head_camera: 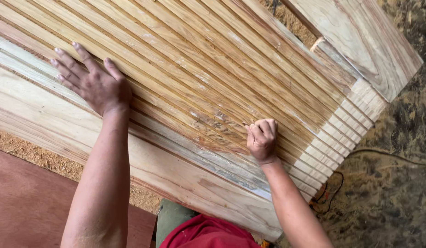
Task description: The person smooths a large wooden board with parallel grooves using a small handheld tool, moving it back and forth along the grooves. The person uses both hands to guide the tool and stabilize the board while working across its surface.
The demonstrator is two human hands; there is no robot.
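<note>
Red cloth (pixel 208 232) at my waist sits just below the panel (pixel 213 69), a grooved wooden slab. My right hand (pixel 262 140) is curled into a fist on the ribs near the panel's lower edge; whatever it grips, I cannot tell. My left hand (pixel 91 78) lies flat, fingers (pixel 68 62) spread, holding nothing, pressed on the panel's left part. Grooves around my right hand look paler and scuffed, so I judge that patch is partly worked and most ribs remain untouched.
</note>
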